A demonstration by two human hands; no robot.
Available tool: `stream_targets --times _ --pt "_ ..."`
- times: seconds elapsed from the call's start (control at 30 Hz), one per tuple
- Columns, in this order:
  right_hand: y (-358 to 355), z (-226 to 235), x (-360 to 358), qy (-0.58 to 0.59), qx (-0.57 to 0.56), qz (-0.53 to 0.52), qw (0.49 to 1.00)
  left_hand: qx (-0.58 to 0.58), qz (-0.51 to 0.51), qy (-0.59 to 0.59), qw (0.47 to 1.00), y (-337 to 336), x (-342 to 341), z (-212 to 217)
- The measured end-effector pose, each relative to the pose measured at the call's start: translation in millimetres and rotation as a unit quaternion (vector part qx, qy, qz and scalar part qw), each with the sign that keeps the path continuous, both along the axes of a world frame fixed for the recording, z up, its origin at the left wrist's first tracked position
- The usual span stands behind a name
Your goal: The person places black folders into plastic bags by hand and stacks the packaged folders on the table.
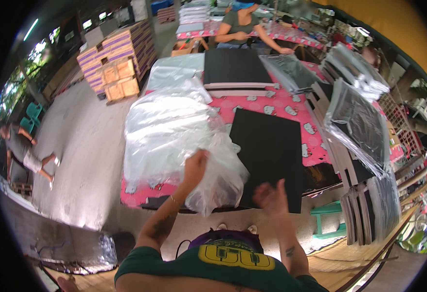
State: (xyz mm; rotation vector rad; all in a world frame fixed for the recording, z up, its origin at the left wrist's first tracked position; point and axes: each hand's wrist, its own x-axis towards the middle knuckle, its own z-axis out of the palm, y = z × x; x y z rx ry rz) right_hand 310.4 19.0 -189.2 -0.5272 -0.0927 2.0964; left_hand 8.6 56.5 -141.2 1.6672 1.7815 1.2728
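My left hand (pixel 196 164) is closed on the edge of a clear plastic bag (pixel 218 177), which bunches up and hangs over the table's near edge. More clear plastic (pixel 162 129) lies heaped to the left, wrinkled and shiny. A flat black board (pixel 269 146) rests on the table to the right of the bag. Over the near part of that board is my right hand (pixel 272 195), empty, thumb apart from fingers that are slightly blurred by motion. Whether it touches the board I cannot tell.
A pink patterned cloth (pixel 252 103) covers the table. Black boards (pixel 237 65) are stacked at its far side; plastic-wrapped panels (pixel 359 121) lean at the right. A co-worker (pixel 240 27) is behind the table, another person (pixel 23 146) far left. A green stool (pixel 327 219) stands near right.
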Motion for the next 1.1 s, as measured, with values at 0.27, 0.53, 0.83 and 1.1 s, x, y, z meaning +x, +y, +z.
stream_targets --times 0.27,0.53,0.83,1.1 --pt "15 -2 -14 -0.328 0.228 -0.078 0.913 0.136 -0.062 0.085 0.985 -12 43 -20" --pt "29 7 120 -0.238 0.104 -0.357 0.897 0.178 0.259 -0.167 0.935 -29 -327 -41" --pt "-1 67 63 -0.410 0.183 -0.266 0.853 -0.142 -0.005 0.448 0.882 44 -95 10" --pt "-13 77 -21 -0.159 0.234 -0.184 0.941 0.034 -0.164 -0.109 0.980 -22 116 48"
